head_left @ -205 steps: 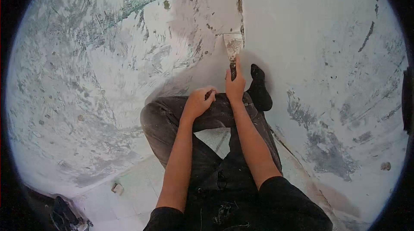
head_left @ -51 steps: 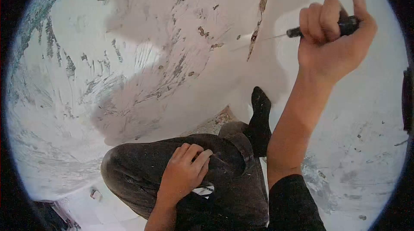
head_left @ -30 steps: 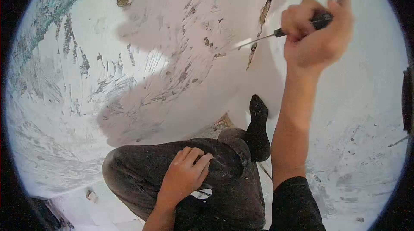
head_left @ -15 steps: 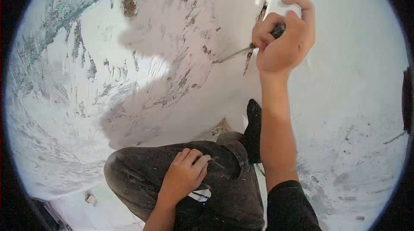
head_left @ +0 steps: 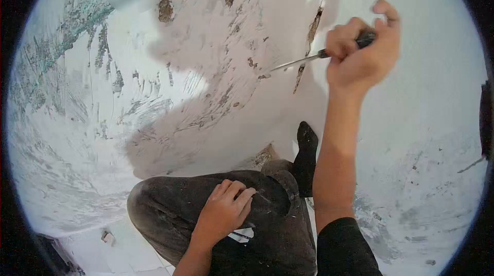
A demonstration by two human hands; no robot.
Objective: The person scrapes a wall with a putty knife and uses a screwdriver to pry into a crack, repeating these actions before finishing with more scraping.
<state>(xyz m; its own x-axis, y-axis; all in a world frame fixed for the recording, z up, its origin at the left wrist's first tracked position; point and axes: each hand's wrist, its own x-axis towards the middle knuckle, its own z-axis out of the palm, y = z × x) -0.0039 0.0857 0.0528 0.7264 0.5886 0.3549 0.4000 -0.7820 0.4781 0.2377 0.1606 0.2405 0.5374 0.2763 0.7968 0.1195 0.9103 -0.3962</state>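
Scraper gripped by its handle in my right hand, blade tip on the wall just left of the corner crack. Left hand rests loosely on the knee, holding nothing. Risk as I judge: steep blade gouges plaster or slips.

Black short sleeves, dusty dark-grey trousers, black sock.

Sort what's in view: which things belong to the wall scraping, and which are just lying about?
In use: right hand, scraper it grips, patchy wall, corner crack.
Lying about: small chunk on the floor; left hand idle on the knee.
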